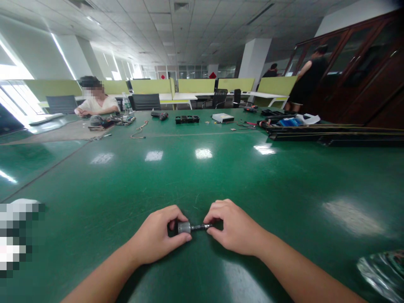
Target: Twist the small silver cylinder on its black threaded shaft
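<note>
Drill (160, 115), black tray (187, 120) and white box (222, 118) sit in a row on the far part of the green table (195, 181), with a loose cable (138, 134) nearer on the left. Dark bars (334, 134) are heaped at the far right, a blue bag (288, 122) among them. A seated person (107, 104) in a light top leans on the far left, close to a bottle (126, 105). Something in clear wrap (374, 273) sits at the near right corner. All this is well apart from the hands.

Between the hands, over the middle of the near table, is the metal part (184, 227), lying crosswise. The left hand (158, 233) is half curled, thumb and fingers round the wide end. The right hand (235, 227) is closed further, its thumb and fingers pinching the slim end. Whether the part touches the tabletop I can't tell.

Both forearms slant inward from the near edge, bare, wrists low, fingertips facing each other.
</note>
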Demonstrator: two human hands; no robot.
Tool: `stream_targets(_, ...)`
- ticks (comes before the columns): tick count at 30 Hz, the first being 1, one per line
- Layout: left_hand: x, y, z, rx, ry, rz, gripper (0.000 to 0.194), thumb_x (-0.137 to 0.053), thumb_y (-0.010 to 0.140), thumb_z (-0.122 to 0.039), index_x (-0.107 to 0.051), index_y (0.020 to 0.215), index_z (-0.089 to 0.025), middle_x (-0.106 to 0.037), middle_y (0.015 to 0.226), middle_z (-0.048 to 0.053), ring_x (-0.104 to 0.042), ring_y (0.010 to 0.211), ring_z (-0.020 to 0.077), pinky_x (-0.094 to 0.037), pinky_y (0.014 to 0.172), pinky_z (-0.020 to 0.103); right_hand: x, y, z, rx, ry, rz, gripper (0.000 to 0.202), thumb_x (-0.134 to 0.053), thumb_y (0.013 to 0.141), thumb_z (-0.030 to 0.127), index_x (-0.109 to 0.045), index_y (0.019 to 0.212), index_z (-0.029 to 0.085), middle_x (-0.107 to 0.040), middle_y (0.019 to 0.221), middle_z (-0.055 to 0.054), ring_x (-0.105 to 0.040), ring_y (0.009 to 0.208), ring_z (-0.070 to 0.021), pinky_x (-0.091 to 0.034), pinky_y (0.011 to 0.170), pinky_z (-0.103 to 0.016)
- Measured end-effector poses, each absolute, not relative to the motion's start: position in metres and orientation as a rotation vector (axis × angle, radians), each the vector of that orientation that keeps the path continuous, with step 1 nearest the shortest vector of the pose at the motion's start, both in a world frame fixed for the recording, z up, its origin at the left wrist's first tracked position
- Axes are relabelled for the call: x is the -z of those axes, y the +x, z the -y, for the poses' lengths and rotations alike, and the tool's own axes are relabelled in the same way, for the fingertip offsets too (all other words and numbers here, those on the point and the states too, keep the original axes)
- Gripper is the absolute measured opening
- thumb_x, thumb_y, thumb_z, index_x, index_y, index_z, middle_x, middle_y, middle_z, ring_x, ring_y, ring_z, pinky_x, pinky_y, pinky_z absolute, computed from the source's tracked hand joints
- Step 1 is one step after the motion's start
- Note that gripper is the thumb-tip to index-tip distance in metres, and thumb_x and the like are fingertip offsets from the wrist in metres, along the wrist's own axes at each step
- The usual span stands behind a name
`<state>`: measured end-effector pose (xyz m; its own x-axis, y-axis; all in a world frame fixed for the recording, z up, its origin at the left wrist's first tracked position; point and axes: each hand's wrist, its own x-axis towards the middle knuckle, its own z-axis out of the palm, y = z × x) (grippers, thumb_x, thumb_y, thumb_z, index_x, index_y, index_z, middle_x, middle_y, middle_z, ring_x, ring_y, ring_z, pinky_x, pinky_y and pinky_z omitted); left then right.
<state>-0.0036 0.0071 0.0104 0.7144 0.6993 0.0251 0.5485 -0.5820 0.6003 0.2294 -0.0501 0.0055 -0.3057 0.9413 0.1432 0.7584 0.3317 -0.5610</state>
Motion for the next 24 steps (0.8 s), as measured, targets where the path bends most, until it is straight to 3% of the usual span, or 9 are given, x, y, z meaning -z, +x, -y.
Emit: stream_targets(24,-0.011,-0.007,-0.006,-0.37,2.339,-0.954,0.019,-0.07,0.08,-0.033,-0.065,0.092,-0.02,-0.061,0.08,0.0,-0.055,0.071,0.0157,-0.041,0.065,0.025,-0.013,0.239,0.049,-0.508,-1.563,2.195,0.012,-0.068,0.074,0.013,-0.072,0.081,0.021,-0.068,0.08,0.0,-0.059,0.08,-0.0168,-0.038,0.08,-0.033)
